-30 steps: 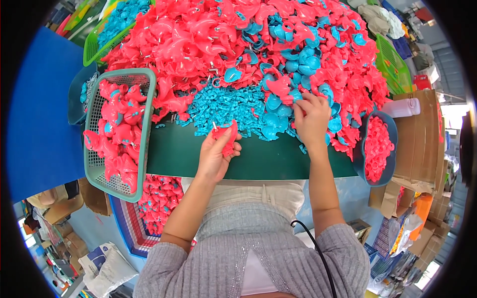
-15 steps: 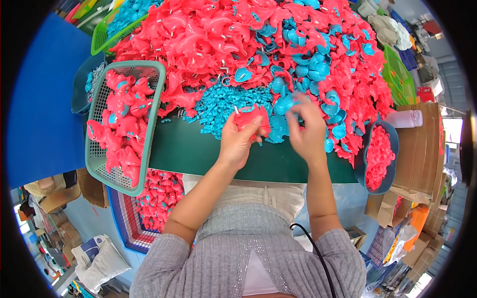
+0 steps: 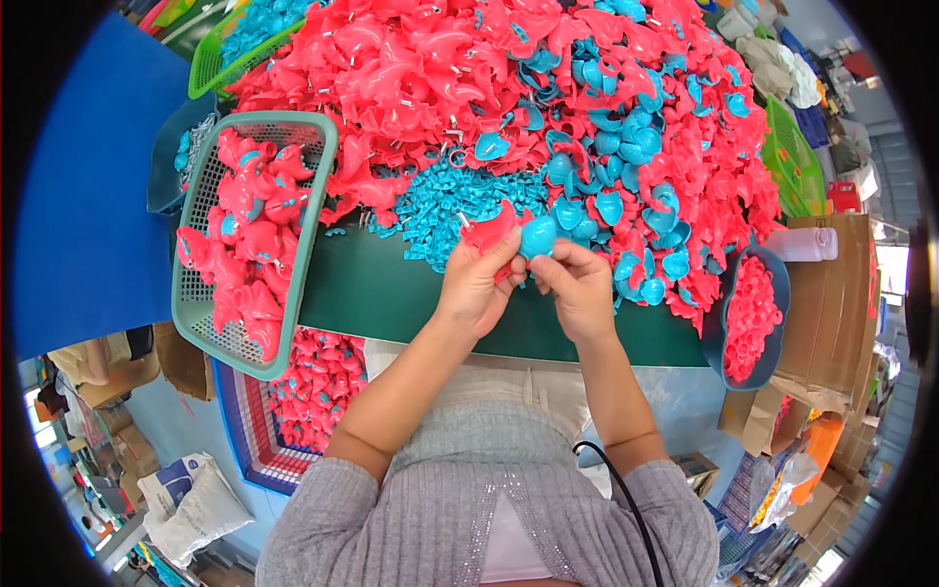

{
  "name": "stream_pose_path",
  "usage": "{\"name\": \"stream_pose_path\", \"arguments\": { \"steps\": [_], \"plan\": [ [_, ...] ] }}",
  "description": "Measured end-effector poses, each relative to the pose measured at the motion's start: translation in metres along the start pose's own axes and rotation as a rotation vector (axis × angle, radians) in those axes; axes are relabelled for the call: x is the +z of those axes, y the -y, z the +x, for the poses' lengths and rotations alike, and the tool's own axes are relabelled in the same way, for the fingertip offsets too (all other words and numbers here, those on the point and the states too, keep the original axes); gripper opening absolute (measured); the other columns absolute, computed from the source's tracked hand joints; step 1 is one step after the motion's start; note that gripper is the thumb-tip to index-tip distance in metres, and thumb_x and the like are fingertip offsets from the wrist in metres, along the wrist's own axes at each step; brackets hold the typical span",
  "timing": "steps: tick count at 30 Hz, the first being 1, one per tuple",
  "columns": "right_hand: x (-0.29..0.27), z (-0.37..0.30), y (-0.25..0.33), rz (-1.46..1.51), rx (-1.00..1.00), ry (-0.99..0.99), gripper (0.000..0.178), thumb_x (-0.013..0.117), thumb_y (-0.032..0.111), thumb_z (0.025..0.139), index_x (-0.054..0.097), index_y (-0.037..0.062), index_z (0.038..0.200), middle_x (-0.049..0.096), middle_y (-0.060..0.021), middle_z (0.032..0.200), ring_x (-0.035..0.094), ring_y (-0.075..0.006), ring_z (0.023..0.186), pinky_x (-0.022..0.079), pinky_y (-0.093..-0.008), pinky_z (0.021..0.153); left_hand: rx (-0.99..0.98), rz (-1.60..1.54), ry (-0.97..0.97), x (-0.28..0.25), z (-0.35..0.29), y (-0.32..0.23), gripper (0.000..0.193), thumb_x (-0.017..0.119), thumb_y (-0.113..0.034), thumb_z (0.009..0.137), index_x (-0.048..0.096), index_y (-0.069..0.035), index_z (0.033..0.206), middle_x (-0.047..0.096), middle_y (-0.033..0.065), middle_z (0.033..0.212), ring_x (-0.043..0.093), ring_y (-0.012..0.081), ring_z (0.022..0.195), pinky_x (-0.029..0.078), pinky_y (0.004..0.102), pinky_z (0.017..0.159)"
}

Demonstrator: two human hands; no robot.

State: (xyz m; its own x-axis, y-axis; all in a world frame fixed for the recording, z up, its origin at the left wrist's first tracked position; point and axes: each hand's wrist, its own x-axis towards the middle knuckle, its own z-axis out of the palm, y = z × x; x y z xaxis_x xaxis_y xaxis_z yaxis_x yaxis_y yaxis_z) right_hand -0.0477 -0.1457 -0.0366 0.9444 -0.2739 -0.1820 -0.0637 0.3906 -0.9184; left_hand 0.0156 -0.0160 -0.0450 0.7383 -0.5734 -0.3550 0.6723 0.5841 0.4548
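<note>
1. Left hand (image 3: pixel 477 289) grips 1 pink shell (image 3: pixel 492 230) between thumb and fingers.
2. Right hand (image 3: pixel 581 292) pinches 1 blue cup (image 3: pixel 537 237) just right of the shell.
3. These 2 pieces are over the green table (image 3: pixel 377 293), near the small blue parts (image 3: pixel 440 207).
4. A green basket (image 3: pixel 318 220) stands at left.

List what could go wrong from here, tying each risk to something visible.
The blue cup-shaped piece might slip from the right hand and get lost among the similar blue pieces in the heap.

The silvery pin sticking out of the pink piece in the left hand could snag or work loose.
</note>
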Motion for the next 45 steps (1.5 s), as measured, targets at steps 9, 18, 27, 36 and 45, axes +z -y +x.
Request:
{"name": "stream_pose_path", "arguments": {
  "steps": [9,18,27,36,45],
  "plan": [
    [0.020,0.009,0.024,-0.960,-0.682,0.155,0.013,0.069,0.009,0.076,0.063,0.0022,0.086,0.055,-0.0117,0.108,0.047,-0.0324,0.110,0.036,-0.0441,0.094,-0.058,-0.057,-0.047,0.009,-0.007,-0.007,0.057,0.016,-0.052,0.100,0.044,-0.011,0.128,0.055,0.0076,0.123,0.053,0.0189,0.111,0.044,0.0374,0.092],
    [0.024,0.006,0.025,-0.965,-0.536,0.168,0.010,0.067,0.007,0.077,0.062,0.0024,0.083,0.053,-0.0126,0.112,0.045,-0.0335,0.113,0.034,-0.0444,0.096,-0.078,-0.099,0.018,0.007,-0.012,-0.007,0.057,0.015,-0.049,0.101,0.045,-0.009,0.128,0.051,0.0081,0.127,0.051,0.0192,0.115,0.043,0.0377,0.096],
    [0.029,0.003,0.027,-1.116,-0.620,0.184,0.010,0.069,0.005,0.075,0.062,0.0036,0.082,0.051,-0.0133,0.116,0.041,-0.0378,0.118,0.032,-0.0485,0.100,-0.101,-0.124,-0.011,0.015,-0.017,-0.009,0.056,0.016,-0.048,0.102,0.044,-0.008,0.129,0.051,0.0086,0.124,0.051,0.0204,0.114,0.043,0.0396,0.096],
    [0.025,0.002,0.032,-1.107,-0.632,0.208,0.012,0.070,0.006,0.072,0.064,0.0019,0.081,0.053,-0.0153,0.116,0.043,-0.0410,0.113,0.036,-0.0500,0.096,-0.149,-0.081,-0.058,0.015,-0.021,-0.003,0.059,0.016,-0.050,0.100,0.040,-0.007,0.131,0.050,0.0113,0.126,0.050,0.0232,0.117,0.042,0.0433,0.098],
    [-0.005,0.012,0.031,-0.898,-0.647,-0.005,0.018,0.070,0.009,0.079,0.065,0.0040,0.095,0.055,-0.0107,0.117,0.057,-0.0204,0.097,0.047,-0.0311,0.079,-0.235,-0.288,0.242,-0.028,-0.012,0.005,0.068,0.021,-0.059,0.097,0.050,-0.005,0.123,0.061,0.0122,0.106,0.060,0.0203,0.088,0.050,0.0358,0.076]
  ]
}}
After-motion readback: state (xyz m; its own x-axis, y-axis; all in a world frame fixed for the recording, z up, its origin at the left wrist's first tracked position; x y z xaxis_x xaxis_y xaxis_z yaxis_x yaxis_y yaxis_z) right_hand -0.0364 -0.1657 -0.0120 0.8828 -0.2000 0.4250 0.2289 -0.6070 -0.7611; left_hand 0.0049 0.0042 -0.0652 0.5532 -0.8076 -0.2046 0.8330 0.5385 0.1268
